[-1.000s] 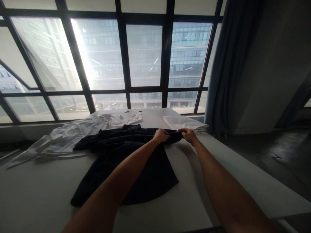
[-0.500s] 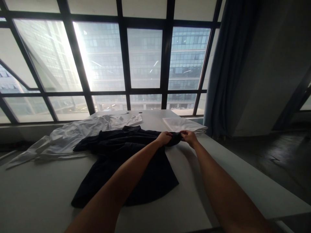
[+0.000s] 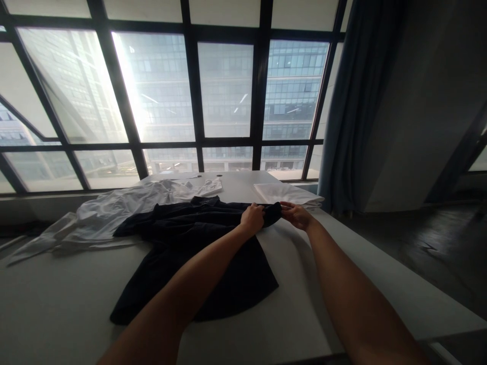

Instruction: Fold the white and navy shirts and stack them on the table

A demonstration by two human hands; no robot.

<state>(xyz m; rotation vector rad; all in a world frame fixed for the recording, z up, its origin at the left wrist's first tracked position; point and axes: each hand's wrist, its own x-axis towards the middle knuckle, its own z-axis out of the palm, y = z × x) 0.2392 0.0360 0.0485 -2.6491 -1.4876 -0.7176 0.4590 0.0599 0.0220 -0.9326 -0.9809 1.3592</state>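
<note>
A dark navy shirt (image 3: 236, 284) lies spread on the white table (image 3: 297, 319), collar toward the window and hem toward me. Its right-hand sleeve stretches out between my hands. My left hand (image 3: 252, 219) is closed on the sleeve, a little way in from its end. At the sleeve's end, my right hand (image 3: 297, 216) pinches the cloth edge between thumb and fingers. My left forearm crosses over the shirt's body and hides part of it.
Crumpled white garments (image 3: 114, 210) lie on the table's left side, partly under the navy shirt. A folded white cloth (image 3: 285, 193) sits beyond my right hand. Windows stand behind the table, and a blue curtain (image 3: 342, 132) hangs at the right.
My left hand has shifted slightly left along the sleeve, and its fingers have closed more. My right hand has changed its hold a little at the sleeve's end.
</note>
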